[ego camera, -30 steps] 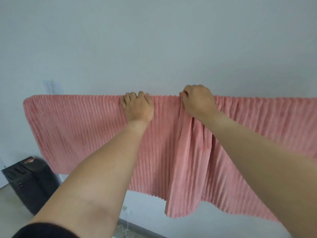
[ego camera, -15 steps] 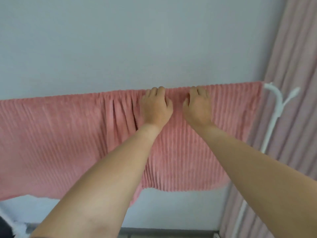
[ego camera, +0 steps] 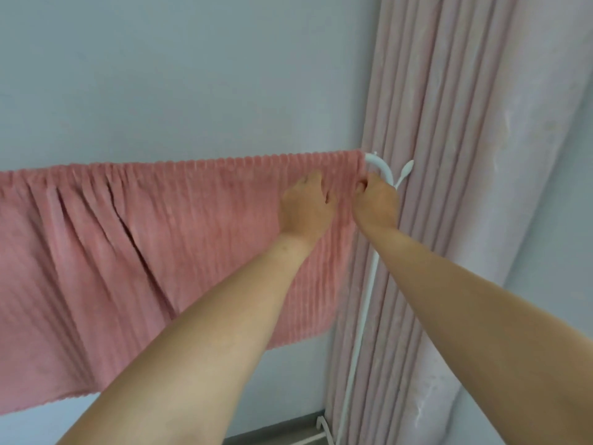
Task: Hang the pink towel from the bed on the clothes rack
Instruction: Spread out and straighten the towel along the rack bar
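The ribbed pink plush towel (ego camera: 160, 252) hangs draped over the top bar of the white metal clothes rack (ego camera: 362, 316), reaching to the bar's right end beside the pale pink pleated curtain (ego camera: 449, 187). The left hand (ego camera: 305, 210) rests on the cloth near that end, its fingers (ego camera: 313, 179) loosely bent against it. The right hand (ego camera: 375, 203) pinches the towel's right edge with curled fingers (ego camera: 361, 187), just below the rack's curved corner.

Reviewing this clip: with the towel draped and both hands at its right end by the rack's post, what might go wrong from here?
The pink towel is bunched in folds on the left, so it may dry unevenly. The right hand pinches its edge right at the clothes rack bend; more pulling might slide it off the bar's end. The left hand only rests on it.
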{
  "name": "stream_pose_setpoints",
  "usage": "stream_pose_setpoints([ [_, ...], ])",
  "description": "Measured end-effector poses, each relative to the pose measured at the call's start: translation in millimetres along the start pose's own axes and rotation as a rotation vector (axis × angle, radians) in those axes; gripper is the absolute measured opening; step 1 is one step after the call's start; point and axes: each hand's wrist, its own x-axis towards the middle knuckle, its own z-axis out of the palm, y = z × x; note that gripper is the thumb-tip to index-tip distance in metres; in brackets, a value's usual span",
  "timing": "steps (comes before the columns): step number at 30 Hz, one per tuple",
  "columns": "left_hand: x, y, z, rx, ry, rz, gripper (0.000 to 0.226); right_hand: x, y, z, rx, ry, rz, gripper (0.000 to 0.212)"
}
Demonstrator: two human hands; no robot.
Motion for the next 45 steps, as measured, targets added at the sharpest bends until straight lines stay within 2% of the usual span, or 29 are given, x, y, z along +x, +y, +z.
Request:
stream_pose_setpoints([
  [3,5.6,17.2,29.3,0.024,0.041,-0.038,0.029,20.6,26.6,0.6,0.122,-0.099,0.16,0.028],
  [7,10.4,28.2,64.7,0.133,0.032,-0.165,0.054,38.2,51.4,20.9,0.476,-0.422,0.389,0.04],
  [9,14.6,30.6,79.7,0.208,0.05,-0.276,0.071,44.7,55.7,30.3,0.711,-0.523,0.444,0.037],
  [11,16.8,31.0,85.3,0.256,0.068,-0.349,0.08,46.3,55.9,37.3,0.83,-0.576,0.439,0.038],
  [13,19.0,30.5,86.6,0.305,0.061,-0.383,0.073,47.1,59.3,43.6,0.907,-0.645,0.412,0.041],
  [17,22.5,29.2,78.8,0.409,-0.025,-0.287,0.025,47.4,59.8,52.5,1.001,-0.799,0.338,0.041],
  [19,23.4,34.5,74.4,0.392,-0.017,-0.242,0.022,47.5,55.8,50.8,1.039,-0.803,0.328,0.033],
  [21,24.9,41.4,70.1,0.341,0.06,-0.203,0.023,47.5,51.4,44.1,1.036,-0.819,0.298,0.024],
  [23,28.7,47.8,65.0,0.241,0.129,-0.17,0.023,50.3,48.7,37.4,0.981,-0.807,0.25,0.023],
  [25,33.8,54.4,59.8,0.146,0.163,-0.099,0.028,56.0,45.9,29.5,0.819,-0.685,0.187,0.032],
  [27,38.6,59.5,57.1,0.148,0.177,-0.022,0.03,60.1,47.8,21.7,0.585,-0.399,0.204,0.036],
  [29,44.4,64.8,60.2,0.162,0.191,0.036,0.023,63.1,56.7,14.5,0.416,-0.037,0.303,0.027],
  [30,46.6,69.7,63.2,0.142,0.177,0.056,0.019,63.9,63.1,9.1,0.371,0.066,0.322,0.025],
  [31,48.4,74.6,67.0,0.114,0.135,0.068,0.018,64.1,69.9,5.2,0.357,0.082,0.326,0.024],
  [34,51.7,87.0,81.7,0.103,-0.029,0.109,0.019,61.7,85.4,-0.8,0.364,-0.121,0.329,0.023],
  [35,51.5,89.1,86.3,0.12,-0.069,0.134,0.018,60.5,88.8,-3.9,0.357,-0.142,0.319,0.023],
  [38,48.0,89.1,93.8,0.249,-0.083,0.167,0.023,67.1,89.3,-15.1,0.363,0.082,0.24,0.02],
  [40,48.5,86.6,94.3,0.316,0.049,0.138,0.021,78.6,82.9,-19.3,0.394,0.112,0.185,0.031],
  [42,54.3,81.7,92.0,0.365,0.164,0.07,0.025,93.3,71.6,-19.4,0.373,-0.012,0.168,0.042],
  [43,58.2,77.6,89.9,0.396,0.166,0.033,0.03,100.7,66.3,-17.8,0.352,-0.09,0.178,0.042],
  [45,66.0,67.0,84.8,0.463,0.062,-0.058,0.038,111.0,57.4,-12.3,0.35,-0.224,0.236,0.044],
])
